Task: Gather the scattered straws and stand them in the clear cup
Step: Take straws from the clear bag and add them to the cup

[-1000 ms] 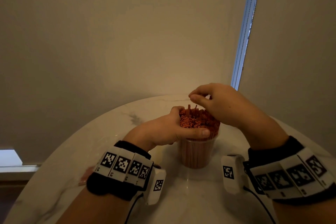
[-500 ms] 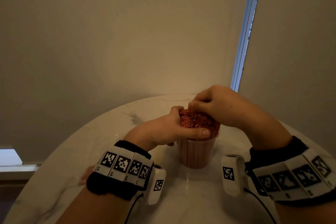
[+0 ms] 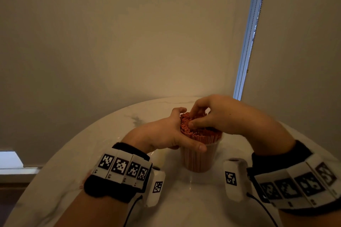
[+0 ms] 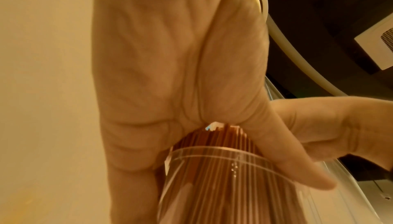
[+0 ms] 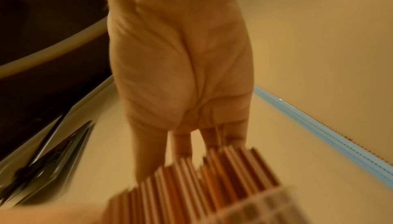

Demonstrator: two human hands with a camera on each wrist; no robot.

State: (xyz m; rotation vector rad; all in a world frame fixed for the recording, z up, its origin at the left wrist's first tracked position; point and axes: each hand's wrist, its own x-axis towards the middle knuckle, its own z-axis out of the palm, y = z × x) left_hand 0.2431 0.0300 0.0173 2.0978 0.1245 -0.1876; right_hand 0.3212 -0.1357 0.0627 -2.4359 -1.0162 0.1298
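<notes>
A clear cup (image 3: pixel 198 160) stands on the round marble table, packed with upright red straws (image 3: pixel 201 133) whose tops rise above its rim. My left hand (image 3: pixel 166 134) curls round the bundle from the left, its thumb lying across the front at the rim. In the left wrist view the palm sits against the straws (image 4: pixel 214 136) and the thumb crosses the cup (image 4: pixel 223 185). My right hand (image 3: pixel 212 116) comes down from above, its fingertips and thumb closed on a clump of straw tops. The right wrist view is blurred and shows the fingers reaching behind the straws (image 5: pixel 212 177).
The white marble table (image 3: pixel 103 156) curves away at the left and at the back, close to a plain beige blind. A bright window strip (image 3: pixel 247 51) runs up on the right. A faint pinkish patch (image 3: pixel 85 177) shows by my left wristband; I cannot tell what it is.
The right hand dropped from pinching a few raised straws down onto the bundle top. Those raised straws now sit level with the others. The left hand kept its hold.
</notes>
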